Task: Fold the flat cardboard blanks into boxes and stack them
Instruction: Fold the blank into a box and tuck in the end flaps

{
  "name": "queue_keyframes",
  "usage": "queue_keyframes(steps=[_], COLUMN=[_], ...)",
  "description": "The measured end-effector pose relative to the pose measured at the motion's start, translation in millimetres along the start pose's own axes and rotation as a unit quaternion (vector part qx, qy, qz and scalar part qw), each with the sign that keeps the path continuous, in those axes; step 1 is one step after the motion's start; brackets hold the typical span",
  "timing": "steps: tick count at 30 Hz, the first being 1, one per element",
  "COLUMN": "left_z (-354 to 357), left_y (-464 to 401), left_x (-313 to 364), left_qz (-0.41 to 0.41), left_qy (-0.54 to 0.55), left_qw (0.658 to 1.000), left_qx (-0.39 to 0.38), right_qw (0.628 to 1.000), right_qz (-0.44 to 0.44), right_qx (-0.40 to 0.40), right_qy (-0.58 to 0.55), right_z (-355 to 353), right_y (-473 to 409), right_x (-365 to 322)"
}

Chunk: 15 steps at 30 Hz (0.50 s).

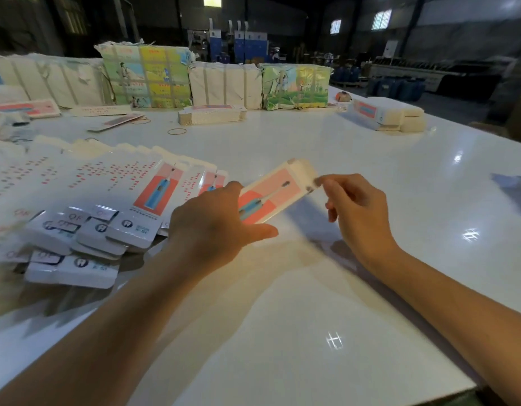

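1. Head view: a white glossy bench (370,177) fills the frame, with both hands held over it near the centre.
2. The left hand (212,221) grips the near end of a cardboard blank (271,194) printed in pink with a toothbrush picture, its fingers curled round the edge and the thumb pointing toward 3 o'clock.
3. The right hand (355,209), at 3 o'clock from the blank, pinches the white end flap at the far end; the fingertips are blurred, so the exact hold is hard to read.
4. The blank lies slanted between the two hands, its far end toward 1 o'clock, apparently lifted off the bench.
5. At 9 o'clock a spread of folded boxes (86,218) overlaps in rows on the bench, just beside the left hand.
6. Toward 12 o'clock stand wrapped bundles (148,77), some in coloured printed paper, with a low stack of flat blanks (212,114) in front of them.
7. Another stack (391,115) sits at 2 o'clock near the bench edge, and a rubber band (177,131) lies at 11 o'clock.
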<state>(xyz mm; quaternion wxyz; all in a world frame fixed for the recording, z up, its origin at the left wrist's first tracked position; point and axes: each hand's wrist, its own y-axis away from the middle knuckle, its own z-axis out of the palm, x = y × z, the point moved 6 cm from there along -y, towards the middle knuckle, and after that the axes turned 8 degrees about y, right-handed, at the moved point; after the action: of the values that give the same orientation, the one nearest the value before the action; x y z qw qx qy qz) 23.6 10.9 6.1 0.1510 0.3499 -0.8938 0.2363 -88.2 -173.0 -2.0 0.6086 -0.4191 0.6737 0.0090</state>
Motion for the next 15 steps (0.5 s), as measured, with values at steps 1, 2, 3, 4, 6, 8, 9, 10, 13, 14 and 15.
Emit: queue_keyframes(steps=[1, 2, 3, 4, 6, 8, 9, 10, 13, 14, 15], left_z=[0.1, 0.7, 1.0, 1.3, 2.3, 4.5, 6.1, 7.4, 8.7, 8.5, 8.5], left_y=[0.6, 1.4, 2.2, 2.7, 3.1, 3.2, 3.0, 3.1, 3.4, 3.6, 3.7], left_x=[1.5, 4.0, 6.4, 7.9, 9.2, 9.4, 9.6, 9.8, 11.6, 11.8, 11.5], left_qz=[0.003, 0.009, 0.015, 0.020, 0.026, 0.029, 0.030, 0.032, 0.036, 0.038, 0.041], left_qy=[-0.002, -0.008, -0.016, -0.021, -0.020, -0.036, -0.052, -0.067, -0.085, -0.087, -0.089], left_qw=[1.000, 1.000, 1.000, 1.000, 0.999, 0.999, 0.998, 0.997, 0.996, 0.995, 0.995], left_qx=[0.001, 0.003, 0.007, 0.010, 0.009, 0.000, -0.003, -0.001, 0.010, 0.012, 0.012], right_qw=[0.999, 0.996, 0.993, 0.993, 0.997, 0.997, 0.996, 0.995, 0.993, 0.991, 0.987], right_qz=[-0.035, -0.058, -0.070, -0.074, -0.055, -0.010, 0.005, 0.001, -0.053, -0.067, -0.073], right_qx=[-0.024, -0.049, -0.063, -0.065, -0.058, -0.075, -0.090, -0.100, -0.087, -0.082, -0.088], right_qy=[0.031, 0.054, 0.065, 0.065, 0.020, -0.016, -0.008, 0.011, 0.064, 0.087, 0.110], right_z=[6.4, 13.4, 18.3, 20.3, 18.4, 17.9, 19.0, 20.7, 21.0, 20.3, 21.0], right_y=[4.5, 9.1, 12.3, 13.4, 11.4, 7.5, 7.1, 7.3, 10.2, 11.3, 12.1], right_x=[-6.3, -11.2, -15.0, -17.7, -19.5, -12.0, -9.7, -9.2, -17.2, -19.8, -21.4])
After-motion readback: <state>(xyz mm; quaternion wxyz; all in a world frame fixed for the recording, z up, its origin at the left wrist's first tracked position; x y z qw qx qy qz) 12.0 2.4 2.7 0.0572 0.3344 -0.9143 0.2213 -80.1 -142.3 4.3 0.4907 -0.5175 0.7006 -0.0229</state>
